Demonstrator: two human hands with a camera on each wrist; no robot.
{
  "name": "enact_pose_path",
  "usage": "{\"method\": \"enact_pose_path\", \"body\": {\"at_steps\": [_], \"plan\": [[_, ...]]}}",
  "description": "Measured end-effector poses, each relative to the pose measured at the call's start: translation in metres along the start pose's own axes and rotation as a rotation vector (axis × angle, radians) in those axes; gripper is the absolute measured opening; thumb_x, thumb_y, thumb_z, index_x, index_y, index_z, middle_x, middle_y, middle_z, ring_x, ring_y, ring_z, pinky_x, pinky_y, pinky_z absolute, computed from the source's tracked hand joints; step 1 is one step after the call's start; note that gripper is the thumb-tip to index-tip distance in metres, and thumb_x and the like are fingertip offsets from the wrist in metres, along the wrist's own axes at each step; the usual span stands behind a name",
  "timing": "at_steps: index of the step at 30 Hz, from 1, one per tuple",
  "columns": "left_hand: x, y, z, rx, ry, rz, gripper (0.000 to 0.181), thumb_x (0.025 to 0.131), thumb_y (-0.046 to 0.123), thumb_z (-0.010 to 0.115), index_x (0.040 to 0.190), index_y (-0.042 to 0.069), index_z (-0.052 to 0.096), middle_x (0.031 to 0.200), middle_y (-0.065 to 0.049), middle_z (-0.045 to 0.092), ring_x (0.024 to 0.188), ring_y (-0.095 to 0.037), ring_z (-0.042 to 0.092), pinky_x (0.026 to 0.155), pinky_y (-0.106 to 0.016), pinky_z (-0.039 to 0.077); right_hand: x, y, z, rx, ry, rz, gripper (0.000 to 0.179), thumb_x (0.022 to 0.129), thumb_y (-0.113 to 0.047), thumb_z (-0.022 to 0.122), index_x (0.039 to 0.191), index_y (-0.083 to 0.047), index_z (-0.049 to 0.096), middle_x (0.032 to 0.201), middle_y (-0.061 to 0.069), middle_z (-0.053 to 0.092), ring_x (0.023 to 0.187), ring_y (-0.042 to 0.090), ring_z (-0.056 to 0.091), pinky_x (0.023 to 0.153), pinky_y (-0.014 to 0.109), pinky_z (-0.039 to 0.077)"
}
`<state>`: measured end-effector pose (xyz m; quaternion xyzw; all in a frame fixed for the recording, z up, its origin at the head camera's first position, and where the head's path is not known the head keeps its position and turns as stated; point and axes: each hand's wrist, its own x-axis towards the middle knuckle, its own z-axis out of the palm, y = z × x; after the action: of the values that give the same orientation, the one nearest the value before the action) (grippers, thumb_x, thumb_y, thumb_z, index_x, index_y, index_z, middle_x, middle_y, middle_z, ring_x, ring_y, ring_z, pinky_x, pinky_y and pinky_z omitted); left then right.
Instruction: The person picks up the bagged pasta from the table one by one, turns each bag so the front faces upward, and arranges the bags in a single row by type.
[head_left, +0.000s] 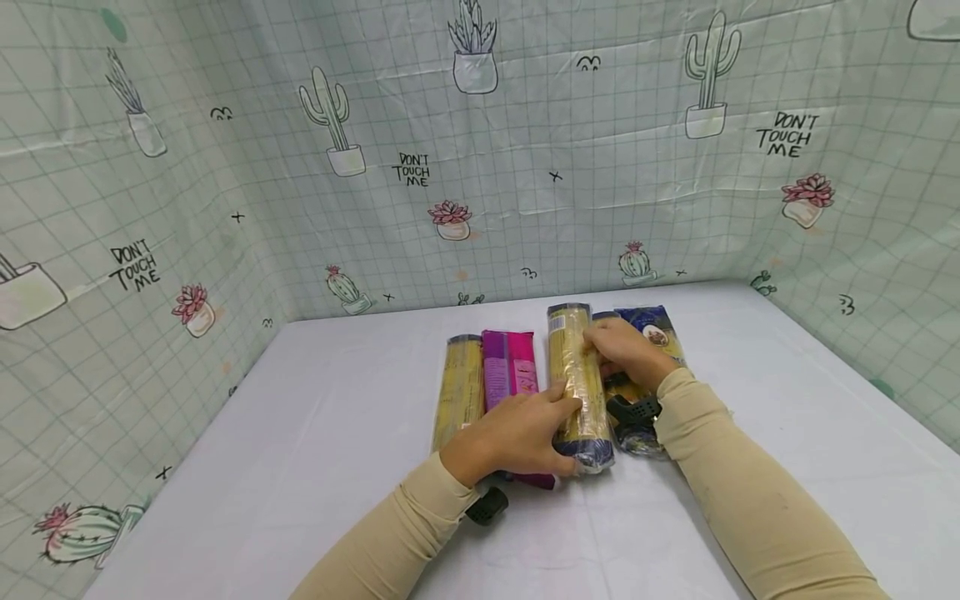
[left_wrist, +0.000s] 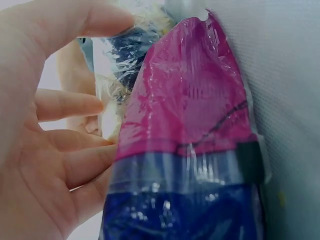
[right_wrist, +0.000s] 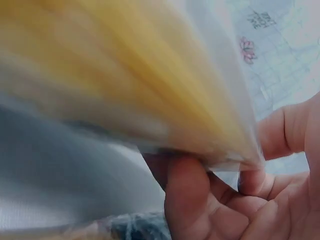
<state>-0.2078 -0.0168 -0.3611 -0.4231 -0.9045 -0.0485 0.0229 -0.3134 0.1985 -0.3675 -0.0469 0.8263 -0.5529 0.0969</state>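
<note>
A clear packet of spaghetti [head_left: 573, 375] with dark blue ends is between my two hands. My right hand [head_left: 630, 350] pinches its right edge near the far end; in the right wrist view the thumb and fingers [right_wrist: 187, 185] grip the wrapper, and the packet looks raised on that side. Fairly straight, spread fingers of my left hand [head_left: 521, 433] touch the packet's left side, with the thumb by its near end. Under and beside the left hand lies a pink and purple packet [head_left: 510, 362], whose pink end [left_wrist: 185, 95] fills the left wrist view.
Another yellow pasta packet [head_left: 461, 379] lies left of the pink one. To the right, partly behind my right hand, are a blue and yellow packet [head_left: 652, 325] and a further blue-ended packet [head_left: 606, 316]. The white table [head_left: 337, 417] meets a patterned cloth backdrop [head_left: 525, 167].
</note>
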Motion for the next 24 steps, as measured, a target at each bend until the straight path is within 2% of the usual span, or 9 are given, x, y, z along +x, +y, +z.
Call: {"method": "enact_pose_path", "body": {"at_steps": [4,6,9,11,13,18,21,24], "plan": [[-0.0006,-0.0027,-0.0002,-0.046,0.027,0.026,0.072,0.082,0.05,0.079,0.138,0.013,0.055,0.137,-0.009,0.051,0.079,-0.007,0.054,0.066,-0.018,0.045,-0.0015,-0.0042,-0.0007,0.024,0.014,0.022,0.017,0.093,-0.013,0.043,0.094,0.001,0.052,0.089,0.012,0.056,0.073,0.021,0.06,0.066,0.036,0.058],[-0.0005,-0.0037,-0.0004,-0.069,0.039,0.032,0.073,0.082,0.048,0.079,0.14,0.011,0.054,0.139,-0.01,0.05,0.082,-0.007,0.054,0.07,-0.018,0.046,-0.0024,-0.0057,-0.0016,0.045,0.025,0.03,0.02,0.094,-0.013,0.044,0.1,0.004,0.053,0.094,0.015,0.058,0.077,0.021,0.063,0.069,0.037,0.058],[-0.0006,-0.0048,-0.0005,-0.115,0.052,0.024,0.075,0.083,0.042,0.079,0.144,0.009,0.052,0.15,-0.015,0.043,0.089,-0.007,0.056,0.078,-0.018,0.048,-0.0025,-0.0059,-0.0034,0.109,0.046,0.04,0.028,0.095,-0.014,0.045,0.113,0.007,0.05,0.099,0.017,0.06,0.079,0.02,0.066,0.07,0.036,0.059],[-0.0005,-0.0052,-0.0004,-0.144,0.063,0.017,0.075,0.083,0.038,0.079,0.146,0.008,0.05,0.156,-0.018,0.036,0.095,-0.008,0.057,0.084,-0.018,0.049,-0.0023,-0.0062,-0.0044,0.182,0.058,0.036,0.031,0.095,-0.014,0.046,0.118,0.007,0.047,0.097,0.015,0.062,0.076,0.018,0.067,0.068,0.034,0.059],[-0.0006,-0.0057,-0.0005,-0.17,0.071,0.007,0.076,0.084,0.034,0.078,0.148,0.007,0.048,0.159,-0.02,0.03,0.102,-0.009,0.057,0.089,-0.019,0.049,-0.002,-0.0066,-0.0049,0.253,0.058,0.026,0.028,0.095,-0.013,0.047,0.116,0.005,0.046,0.085,0.009,0.06,0.065,0.013,0.062,0.06,0.03,0.056],[-0.0004,-0.0068,-0.0018,-0.222,0.074,-0.017,0.076,0.084,0.027,0.078,0.15,0.007,0.046,0.16,-0.023,0.025,0.099,-0.01,0.057,0.086,-0.018,0.047,0.0,-0.0076,-0.0044,0.366,0.058,0.017,0.018,0.094,-0.011,0.051,0.106,0.001,0.046,0.063,-0.002,0.044,0.05,0.007,0.041,0.048,0.023,0.044],[-0.0004,-0.0067,-0.0029,-0.232,0.075,-0.022,0.075,0.084,0.025,0.077,0.15,0.007,0.046,0.16,-0.024,0.024,0.097,-0.01,0.056,0.085,-0.018,0.047,0.0011,-0.0076,-0.0044,0.387,0.065,0.021,0.024,0.095,-0.012,0.051,0.113,0.003,0.044,0.062,-0.003,0.044,0.049,0.007,0.042,0.048,0.023,0.045],[-0.0009,-0.0058,-0.0044,-0.225,0.085,-0.016,0.073,0.085,0.025,0.076,0.15,0.007,0.047,0.16,-0.023,0.025,0.103,-0.009,0.056,0.089,-0.02,0.047,0.0019,-0.0071,-0.0054,0.391,0.068,0.024,0.038,0.097,-0.015,0.05,0.126,0.007,0.04,0.067,-0.001,0.052,0.054,0.008,0.05,0.052,0.025,0.05]]}}
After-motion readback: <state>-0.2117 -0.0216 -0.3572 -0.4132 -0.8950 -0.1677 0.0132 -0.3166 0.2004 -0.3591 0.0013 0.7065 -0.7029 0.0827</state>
